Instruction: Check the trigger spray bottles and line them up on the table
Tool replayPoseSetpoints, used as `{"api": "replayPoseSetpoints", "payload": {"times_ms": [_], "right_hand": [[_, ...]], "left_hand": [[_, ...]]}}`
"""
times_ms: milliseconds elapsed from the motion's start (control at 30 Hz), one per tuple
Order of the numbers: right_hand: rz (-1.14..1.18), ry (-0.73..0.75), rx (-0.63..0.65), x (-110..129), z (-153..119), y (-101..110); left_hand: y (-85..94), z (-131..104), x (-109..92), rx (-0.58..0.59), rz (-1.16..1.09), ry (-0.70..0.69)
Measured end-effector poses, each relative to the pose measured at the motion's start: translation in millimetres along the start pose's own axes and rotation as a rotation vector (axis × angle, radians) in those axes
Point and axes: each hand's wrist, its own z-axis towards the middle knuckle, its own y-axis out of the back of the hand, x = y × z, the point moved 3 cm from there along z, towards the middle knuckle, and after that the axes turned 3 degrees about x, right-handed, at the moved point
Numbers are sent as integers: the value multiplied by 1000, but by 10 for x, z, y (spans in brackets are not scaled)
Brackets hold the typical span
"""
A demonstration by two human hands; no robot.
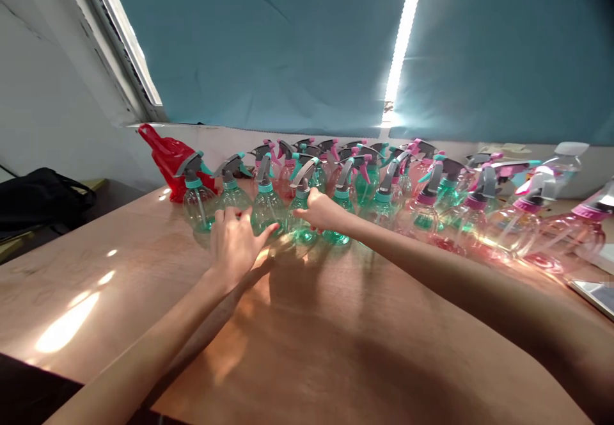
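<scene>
Clear green spray bottles with grey trigger heads stand in the front row on the left part of the table. My right hand [316, 210] is closed around the upper body of one green spray bottle [304, 236], just under its collar. Beside it stands another green spray bottle [268, 214]. My left hand [236, 239] is open, thumb stretched out, in front of a green spray bottle [231, 193] and partly hiding it. Whether its fingertips touch that bottle I cannot tell. One more green spray bottle [196, 204] stands at the left end.
Several pink spray bottles [513, 230] stand on the right, with more pink and green ones behind. A red plastic bag [167, 156] lies at the back left of the wooden table [307, 335]. A flat device [595, 294] lies at the right edge. A black bag [43, 198] is far left.
</scene>
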Motion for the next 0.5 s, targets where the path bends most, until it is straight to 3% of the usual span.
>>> {"api": "replayPoseSetpoints", "payload": {"times_ms": [133,233,300,400,500], "right_hand": [[-86,109,-25,6,-229,7],[-117,183,-42,-47,-532,22],[-136,277,-23,-109,-787,39],[-147,385,0,-253,-1195,115],[-150,398,13,-443,-1551,264]], "left_hand": [[109,-249,-4,88,-99,14],[263,-382,-160,210,-425,-8],[396,-439,-349,266,-550,-22],[580,-488,-763,300,-629,-153],[671,-503,-1224,351,-715,-248]]}}
